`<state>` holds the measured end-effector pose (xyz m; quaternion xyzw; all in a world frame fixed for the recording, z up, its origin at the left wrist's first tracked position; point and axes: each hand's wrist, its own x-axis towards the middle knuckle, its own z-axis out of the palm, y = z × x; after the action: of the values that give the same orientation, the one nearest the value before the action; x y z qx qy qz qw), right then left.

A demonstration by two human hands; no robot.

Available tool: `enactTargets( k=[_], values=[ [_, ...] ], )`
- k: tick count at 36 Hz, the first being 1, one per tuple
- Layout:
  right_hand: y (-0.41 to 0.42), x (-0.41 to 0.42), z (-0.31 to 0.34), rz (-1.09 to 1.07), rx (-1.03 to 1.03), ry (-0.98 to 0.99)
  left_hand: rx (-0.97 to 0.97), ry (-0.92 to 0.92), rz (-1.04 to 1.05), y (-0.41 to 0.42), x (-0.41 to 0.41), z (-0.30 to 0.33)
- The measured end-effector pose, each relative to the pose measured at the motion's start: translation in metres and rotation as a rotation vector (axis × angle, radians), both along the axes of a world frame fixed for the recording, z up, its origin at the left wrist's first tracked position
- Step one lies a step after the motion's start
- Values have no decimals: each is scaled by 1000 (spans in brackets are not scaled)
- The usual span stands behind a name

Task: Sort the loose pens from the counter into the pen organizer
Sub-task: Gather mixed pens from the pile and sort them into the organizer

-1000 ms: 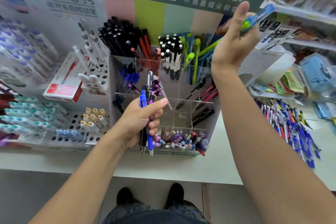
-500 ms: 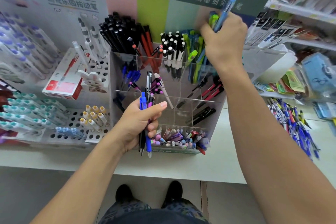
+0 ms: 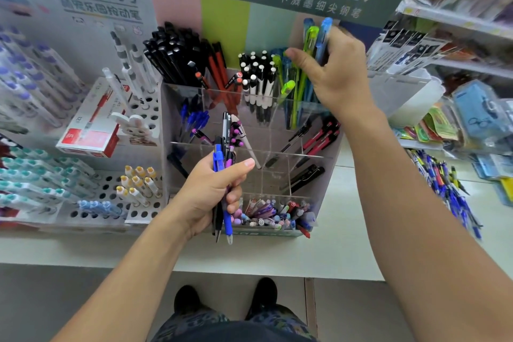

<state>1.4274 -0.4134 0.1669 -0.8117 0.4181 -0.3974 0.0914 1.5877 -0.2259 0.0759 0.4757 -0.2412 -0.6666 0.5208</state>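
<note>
Clear acrylic pen organizer (image 3: 327,159) standing on the pale surface (image 3: 277,255), stepped in tiers and split into compartments by see-through walls. Back row, left to right: black pens (image 3: 172,53), red-orange pens (image 3: 218,69), black-and-white pens (image 3: 256,78), then green and blue translucent pens (image 3: 291,91) in the rightmost compartment. Middle tiers: blue pens (image 3: 194,119) at left, purple-tipped ones (image 3: 236,130) in the centre, dark and red pens (image 3: 319,139) at right. Lowest front tray (image 3: 272,216) crowded with short mixed pieces in pink, purple, blue and red.

Right hand (image 3: 336,72) raised above the back right compartment, fingers curled round a small bunch of translucent pens (image 3: 316,36), one lime green and two blue, upright, lower ends hidden behind the palm. Thumb stretched out to the left, near the tops of the green pens in the compartment.

Left hand (image 3: 213,189) in front of the organizer, clamped on a mixed bundle of pens (image 3: 223,169): blue, black, grey and purple barrels, tips pointing down past the heel of the palm, thumb lying across them.

Heap of loose pens (image 3: 444,183), mostly blue with some red and yellow, spread on the surface at far right, well apart from the organizer. White perforated pen rack (image 3: 111,197) with teal, yellow and light blue pens at left.
</note>
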Motion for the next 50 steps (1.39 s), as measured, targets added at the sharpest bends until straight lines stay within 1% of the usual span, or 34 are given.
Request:
enactTargets(
  k=[3, 6, 8, 12, 14, 16, 18, 20, 22, 24, 27, 28, 31, 34, 35, 36, 38, 39, 40, 43, 44, 45, 47, 48, 50],
  values=[
    [-3, -4, -9, -37, -51, -124, -19, 7, 18, -2, -1, 3],
    [-1, -3, -11, -23, -80, -158, -29, -3, 22, -4, -1, 3],
    [-1, -4, -11, -30, -135, -122, -27, -14, 20, -5, -1, 2],
    [4, -5, -14, -65, -258, 34, -35, -13, 16, -6, -3, 1],
    [9, -3, -18, -117, -330, 104, -33, -4, 4, -5, -2, 1],
    [13, -2, -21, -169, -375, 127, -30, 12, -17, -3, 0, -1],
    [18, 0, -23, -154, -300, 48, -34, 26, -49, -1, 1, -1],
    [21, 1, -19, -133, -144, -103, -38, 39, -71, 2, 2, -1],
    [22, 0, -10, -129, -8, -179, -35, 31, -66, 4, 3, -1],
    [21, -1, -4, -139, 30, -109, -26, 9, -48, 5, 5, -4],
    [21, 2, -7, -262, -130, 182, -25, -22, -60, 7, 8, -5],
    [23, 4, -10, -311, -172, 253, -33, -18, -77, 7, 9, -5],
    [33, 6, -20, -381, -227, 373, -75, 38, -152, 8, 11, 0],
    [40, 4, -27, -396, -194, 425, -101, 101, -206, 11, 11, 2],
    [44, 2, -28, -404, -185, 410, -101, 91, -210, 12, 11, 1],
    [51, 1, -29, -400, -184, 352, -92, 72, -209, 12, 10, 0],
    [74, 4, -29, -346, -188, 120, -62, 31, -174, 12, 8, -3],
    [89, 8, -29, -284, -132, 9, -52, 6, -143, 12, 8, -4],
    [103, 14, -31, -193, 1, -53, -45, -30, -114, 12, 7, -5],
    [133, 28, -50, 78, 603, 10, -72, -155, -65, 12, 7, -5],
    [138, 31, -58, 131, 749, -22, -78, -189, -62, 12, 8, -5],
    [141, 33, -62, 161, 852, -96, -80, -218, -68, 12, 10, -5],
    [141, 33, -64, 184, 994, -255, -85, -235, -97, 14, 14, -5],
    [141, 34, -64, 193, 1051, -312, -80, -232, -108, 16, 16, -5],
    [141, 36, -64, 201, 1133, -364, -64, -209, -112, 18, 20, -7]
  ],
)
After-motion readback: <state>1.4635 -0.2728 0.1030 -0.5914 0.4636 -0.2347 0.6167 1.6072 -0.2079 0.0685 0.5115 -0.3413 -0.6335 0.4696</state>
